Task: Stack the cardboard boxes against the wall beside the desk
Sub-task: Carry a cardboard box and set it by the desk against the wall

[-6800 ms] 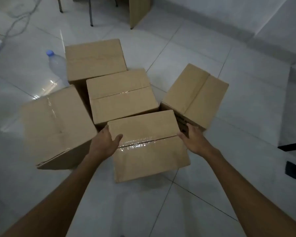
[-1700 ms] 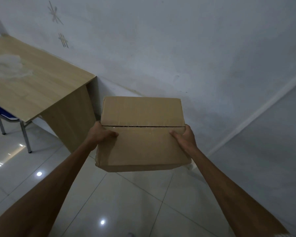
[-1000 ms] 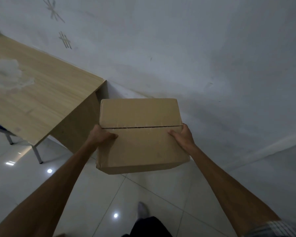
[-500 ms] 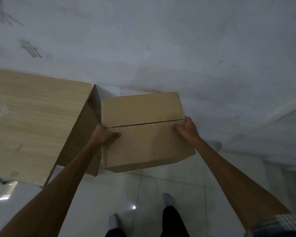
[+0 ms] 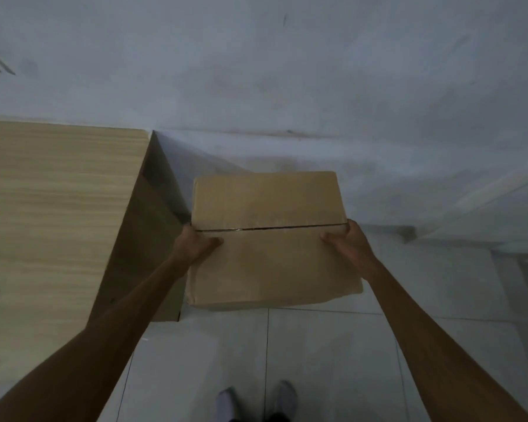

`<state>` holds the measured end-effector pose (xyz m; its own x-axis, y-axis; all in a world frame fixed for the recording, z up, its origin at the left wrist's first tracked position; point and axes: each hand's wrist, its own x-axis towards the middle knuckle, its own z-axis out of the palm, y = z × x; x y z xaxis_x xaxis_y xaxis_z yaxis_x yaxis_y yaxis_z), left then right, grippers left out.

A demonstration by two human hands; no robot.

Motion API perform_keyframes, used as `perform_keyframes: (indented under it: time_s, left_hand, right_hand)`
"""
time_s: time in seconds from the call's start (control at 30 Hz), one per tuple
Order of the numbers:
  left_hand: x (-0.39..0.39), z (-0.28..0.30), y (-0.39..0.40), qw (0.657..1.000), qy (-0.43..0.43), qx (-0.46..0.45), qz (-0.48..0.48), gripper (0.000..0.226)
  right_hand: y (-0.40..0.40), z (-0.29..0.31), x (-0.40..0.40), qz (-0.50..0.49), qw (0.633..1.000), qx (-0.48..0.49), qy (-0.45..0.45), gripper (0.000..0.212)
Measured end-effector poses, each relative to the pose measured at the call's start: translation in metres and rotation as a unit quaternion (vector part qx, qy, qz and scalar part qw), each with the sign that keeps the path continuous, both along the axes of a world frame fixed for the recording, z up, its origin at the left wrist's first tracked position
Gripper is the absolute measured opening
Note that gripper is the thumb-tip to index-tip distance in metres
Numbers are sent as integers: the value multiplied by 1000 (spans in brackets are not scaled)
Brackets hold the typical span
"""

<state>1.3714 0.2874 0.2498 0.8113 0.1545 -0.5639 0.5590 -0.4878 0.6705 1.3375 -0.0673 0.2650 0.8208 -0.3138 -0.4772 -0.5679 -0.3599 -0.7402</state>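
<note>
Fingers [image 5: 333,237] curled over both side edges, left hand [image 5: 195,245] and right hand [image 5: 352,246] gripping box [image 5: 269,239], probably off the floor [image 5: 333,345], just right of desk [image 5: 58,208], close to wall [image 5: 287,71]

Could slip or land askew if let go early; could scrape desk's side panel

Feet [image 5: 256,400] below; nothing blocking the spot

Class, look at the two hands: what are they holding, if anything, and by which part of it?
Both hold one cardboard box. The left hand grips its left side and the right hand its right side, thumbs on top near the seam.
</note>
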Motion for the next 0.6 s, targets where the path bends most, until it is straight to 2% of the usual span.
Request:
perform_keyframes:
  time_s: [0.13, 0.2, 0.3, 0.43, 0.5, 0.6]
  left_hand:
    - [18, -83, 11, 1000, 1, -4, -15, 107]
    - [22, -101, 2, 1000, -6, -10, -11, 97]
    - [34, -148, -4, 999, -27, -33, -14, 60]
    - [56, -214, 0, 996, -45, -75, -29, 62]
    - [65, -248, 5, 995, -48, -85, -32, 55]
    - [80, -300, 9, 994, -45, -92, -22, 60]
  right_hand:
    - [3, -60, 10, -33, 999, 20, 9, 64]
    - [6, -94, 15, -38, 999, 29, 13, 64]
    - [10, -152, 24, -53, 997, 42, 24, 68]
    - [12, -233, 36, -69, 995, 61, 26, 77]
    - [16, -270, 43, -71, 995, 65, 31, 71]
    - [21, -321, 52, -75, 995, 65, 29, 60]
